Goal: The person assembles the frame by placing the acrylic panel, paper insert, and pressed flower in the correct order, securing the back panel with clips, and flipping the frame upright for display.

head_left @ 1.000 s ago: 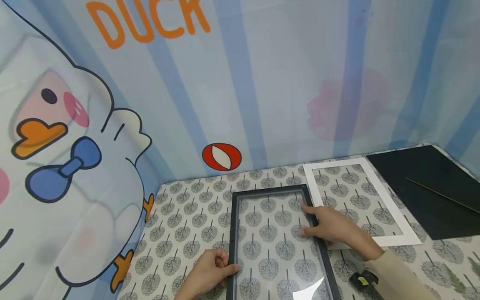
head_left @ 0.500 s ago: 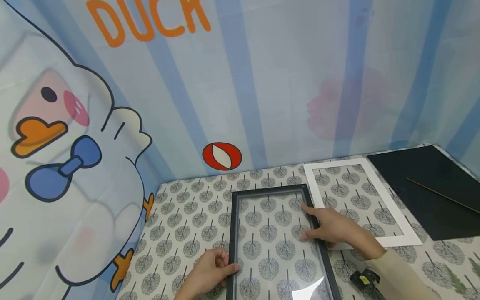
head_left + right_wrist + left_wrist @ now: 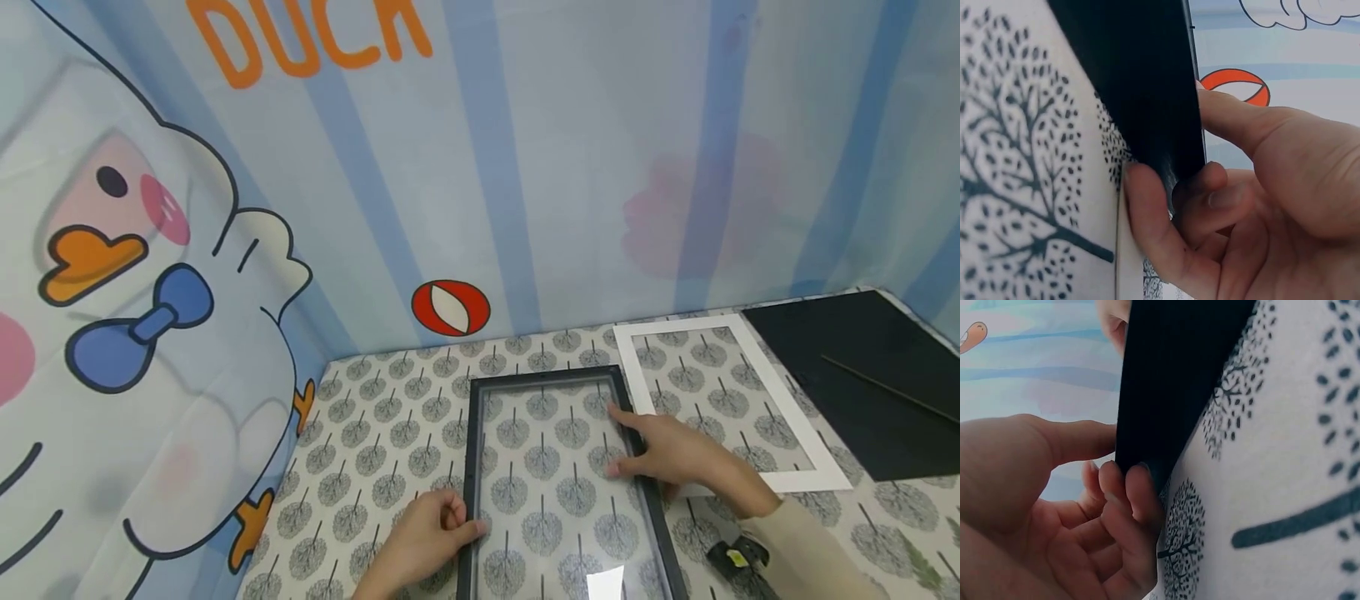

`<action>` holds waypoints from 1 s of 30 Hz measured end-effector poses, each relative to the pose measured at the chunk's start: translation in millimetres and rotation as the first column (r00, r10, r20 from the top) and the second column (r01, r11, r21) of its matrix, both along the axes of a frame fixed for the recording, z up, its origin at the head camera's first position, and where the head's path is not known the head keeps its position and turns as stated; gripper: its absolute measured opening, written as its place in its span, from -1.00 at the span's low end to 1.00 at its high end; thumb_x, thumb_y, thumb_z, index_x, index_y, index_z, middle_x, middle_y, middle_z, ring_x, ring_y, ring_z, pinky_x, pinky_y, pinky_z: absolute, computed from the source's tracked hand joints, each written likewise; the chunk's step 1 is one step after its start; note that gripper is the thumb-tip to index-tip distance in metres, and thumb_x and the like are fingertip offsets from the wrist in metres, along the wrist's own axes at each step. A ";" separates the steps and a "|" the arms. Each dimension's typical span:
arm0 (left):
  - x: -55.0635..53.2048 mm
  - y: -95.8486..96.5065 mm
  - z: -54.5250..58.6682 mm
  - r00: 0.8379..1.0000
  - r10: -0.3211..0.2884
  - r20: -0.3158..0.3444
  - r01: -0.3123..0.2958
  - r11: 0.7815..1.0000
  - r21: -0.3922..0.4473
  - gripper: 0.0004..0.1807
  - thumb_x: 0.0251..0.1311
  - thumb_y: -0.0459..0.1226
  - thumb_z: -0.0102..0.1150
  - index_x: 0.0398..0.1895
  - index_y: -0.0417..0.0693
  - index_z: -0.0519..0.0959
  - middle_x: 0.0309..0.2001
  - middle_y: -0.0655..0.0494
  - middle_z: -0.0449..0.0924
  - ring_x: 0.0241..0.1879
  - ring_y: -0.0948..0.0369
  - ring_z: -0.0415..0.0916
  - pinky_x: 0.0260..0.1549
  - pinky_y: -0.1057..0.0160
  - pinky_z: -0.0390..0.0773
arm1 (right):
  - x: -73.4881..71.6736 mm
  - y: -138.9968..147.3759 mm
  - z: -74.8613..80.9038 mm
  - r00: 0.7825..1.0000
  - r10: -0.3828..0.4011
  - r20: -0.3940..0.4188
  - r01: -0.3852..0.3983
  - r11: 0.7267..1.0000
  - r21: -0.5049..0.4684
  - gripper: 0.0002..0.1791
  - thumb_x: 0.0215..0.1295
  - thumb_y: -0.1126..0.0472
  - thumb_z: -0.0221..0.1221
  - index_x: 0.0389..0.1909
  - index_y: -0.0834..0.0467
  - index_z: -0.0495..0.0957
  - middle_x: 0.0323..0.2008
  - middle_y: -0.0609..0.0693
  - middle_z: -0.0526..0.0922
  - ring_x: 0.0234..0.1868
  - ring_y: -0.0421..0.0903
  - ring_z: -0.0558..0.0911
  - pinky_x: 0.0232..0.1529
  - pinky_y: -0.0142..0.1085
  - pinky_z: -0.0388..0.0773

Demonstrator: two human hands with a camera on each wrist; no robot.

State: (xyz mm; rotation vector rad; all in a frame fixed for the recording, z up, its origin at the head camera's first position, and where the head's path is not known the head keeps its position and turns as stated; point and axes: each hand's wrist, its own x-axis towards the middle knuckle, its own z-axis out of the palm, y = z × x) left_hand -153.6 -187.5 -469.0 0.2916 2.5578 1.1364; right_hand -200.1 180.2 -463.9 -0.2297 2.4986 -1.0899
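Spanning the rear and left side: striped blue backdrop [image 3: 570,167], printed with a duck, orange lettering and a red-and-white ball [image 3: 476,308]. Spread below it: pale cloth [image 3: 408,392] with repeated dark tree motif. Located at the near centre of the cloth, long sides running away from the person and near end cut off by the lower picture edge: black frame [image 3: 472,450], fitted with clear pane [image 3: 555,467] showing a bright reflection near the bottom. At far right, laid flat: black board [image 3: 855,383]. Between board and frame, also flat: white mat [image 3: 769,383] with rectangular opening; close beside the frame, cannot tell whether touching. At the frame's right border: right hand [image 3: 667,450], pinching the border, two fingertips over the upper face, other fingers curled at the outer side. At the left border, nearer the person: left hand [image 3: 423,537], pinching likewise, thumb on top and fingers bent against the outer side. Behind the right hand: cream sleeve [image 3: 795,542], with small black device [image 3: 738,558] at the wrist. Across the board, lying diagonally: thin rod [image 3: 891,387]. At lower right: green leaf motif [image 3: 918,562]
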 end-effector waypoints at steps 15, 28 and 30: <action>-9.0 9.7 15.7 0.988 -0.044 -0.150 0.031 0.995 -0.091 -0.71 0.41 -0.05 0.30 -0.44 0.03 0.60 -0.69 0.29 0.32 -0.72 0.33 0.21 -0.71 0.38 0.24 | -2.0 16.3 14.6 0.997 0.049 -0.062 -0.048 0.999 0.021 0.10 0.46 -0.14 0.28 0.68 0.34 -0.12 -0.70 -0.05 0.49 -0.70 -0.14 0.49 -0.56 -0.22 0.53; -62.5 52.4 63.4 0.950 -0.182 -0.252 0.164 0.982 -0.089 -0.73 0.51 -0.11 0.20 -0.11 -0.11 0.76 -0.52 0.16 0.58 -0.61 0.29 0.34 -0.59 0.34 0.38 | 3.5 56.2 61.7 0.983 -0.029 -0.179 0.050 0.992 0.114 -0.14 0.54 -0.15 0.19 0.51 0.45 0.26 -0.24 0.15 0.70 -0.44 -0.07 0.66 -0.45 -0.22 0.52; -69.2 61.5 69.7 0.943 -0.191 -0.272 0.174 0.981 -0.084 -0.71 0.52 -0.12 0.19 -0.01 -0.13 0.76 -0.39 0.11 0.69 -0.54 0.28 0.44 -0.53 0.32 0.45 | 5.3 64.0 63.9 0.982 -0.034 -0.186 0.057 0.992 0.116 -0.15 0.55 -0.14 0.18 0.51 0.45 0.27 -0.26 0.13 0.71 -0.43 -0.07 0.65 -0.44 -0.22 0.53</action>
